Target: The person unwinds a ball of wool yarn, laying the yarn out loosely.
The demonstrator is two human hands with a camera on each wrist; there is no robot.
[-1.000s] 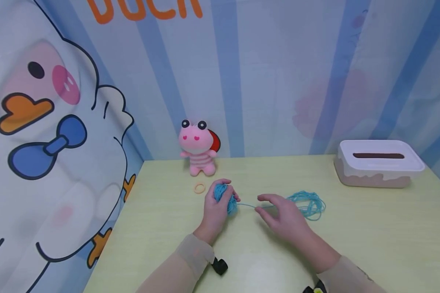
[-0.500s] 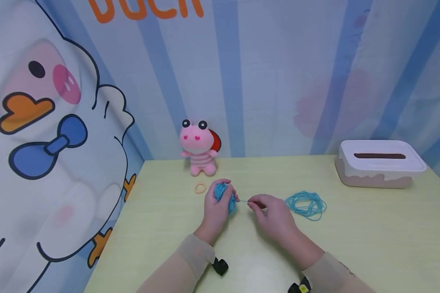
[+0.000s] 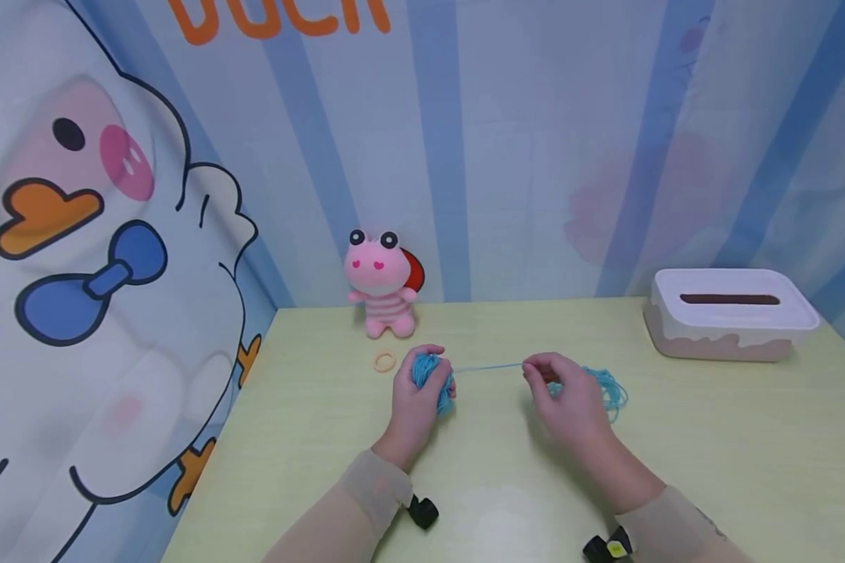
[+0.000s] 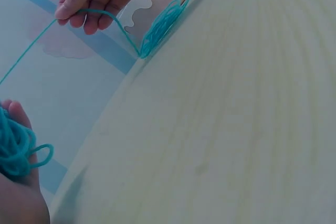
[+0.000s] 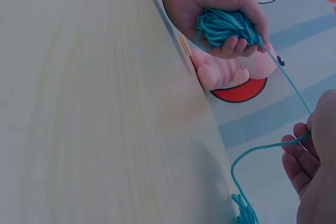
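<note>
My left hand [image 3: 415,391] grips a wound bundle of blue yarn [image 3: 426,371], thumb across its front and fingers curled round it. In the right wrist view the wound yarn [image 5: 226,27] fills that palm. Between thumb and forefinger, my right hand [image 3: 570,395] pinches a strand of the yarn [image 3: 489,367], drawn straight between the two hands. Past the pinch, the strand droops in a curve to a loose pile of yarn [image 4: 160,30] on the table. From the head view, the right hand partly covers that loose pile [image 3: 609,391].
A pink plush toy [image 3: 380,281] with a striped body stands at the table's back edge. Before it lies a small pale orange ring [image 3: 383,360]. At the back right sits a white and brown tissue box [image 3: 732,317]. A printed curtain [image 3: 521,156] hangs behind the table [image 3: 310,446].
My right hand first moved left toward the bundle and pinched the strand close to it. Since then it has drawn back right, pulling the strand taut. The left hand has barely moved.
</note>
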